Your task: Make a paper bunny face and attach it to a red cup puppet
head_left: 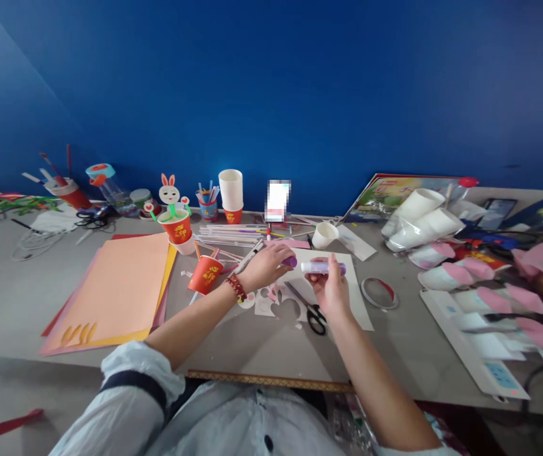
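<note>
A glue stick with its white end bare is gripped in my right hand. My left hand, a beaded bracelet at its wrist, pinches the purple cap a little apart from that end. Under both hands lie a white sheet and cut paper scraps. Black-handled scissors rest just below my right hand. Left of my left wrist, a red paper cup leans with straws beside it. Behind it stands a red cup with a paper rabbit on top.
Coloured paper sheets are stacked at left. A roll of tape lies to the right, near a power strip with pink-ended plugs. Toward the wall are straws, a lit phone, stacked white cups and bagged cups.
</note>
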Demonstrator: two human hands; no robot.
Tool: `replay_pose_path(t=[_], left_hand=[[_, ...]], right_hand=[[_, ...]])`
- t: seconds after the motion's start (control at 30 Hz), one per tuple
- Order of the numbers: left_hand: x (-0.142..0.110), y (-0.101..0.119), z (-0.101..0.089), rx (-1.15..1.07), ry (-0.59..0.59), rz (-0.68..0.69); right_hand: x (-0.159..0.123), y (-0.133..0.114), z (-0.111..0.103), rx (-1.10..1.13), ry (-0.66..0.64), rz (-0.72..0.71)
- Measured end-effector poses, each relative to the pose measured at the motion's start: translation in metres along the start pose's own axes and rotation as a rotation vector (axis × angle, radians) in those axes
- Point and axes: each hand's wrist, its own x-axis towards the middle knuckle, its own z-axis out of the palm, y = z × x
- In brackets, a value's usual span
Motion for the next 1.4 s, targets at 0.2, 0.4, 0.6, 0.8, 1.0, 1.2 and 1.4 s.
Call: replay_pose_path(t=[0.2, 0.4, 0.6, 0.8, 1.0, 1.2, 1.4], left_hand=[[-0.019, 0.015, -0.020, -0.416, 0.042, -0.043], [-0.025, 0.024, -0.030, -0.426, 0.091, -0.037], [-0.033, 0.036, -0.037, -0.332, 0.130, 0.030], [-0.041, 0.047, -0.039, -0.347, 0.201, 0.041], [-0.062, 0.034, -0.058, -0.433, 0.156, -0.043], [-0.075, 0.032, -0.078, -0.431, 0.106, -0.044], [-0.084, 0.038, -0.053, -0.539, 0.228, -0.153]], right_hand=[[-0.007, 0.002, 0.012, -0.002, -0.024, 0.042], [-0.015, 0.004, 0.013, -0.145, -0.012, -0.169], [-0.029, 0.001, 0.023, -0.188, -0.012, -0.266], [-0.048, 0.007, 0.040, -0.067, 0.124, -0.231], [-0.038, -0.003, 0.016, -0.318, -0.272, -0.164], [-0.025, -0.040, 0.011, -0.807, -0.900, -0.197], [-0.015, -0.042, 0.026, -0.983, -0.896, -0.433]])
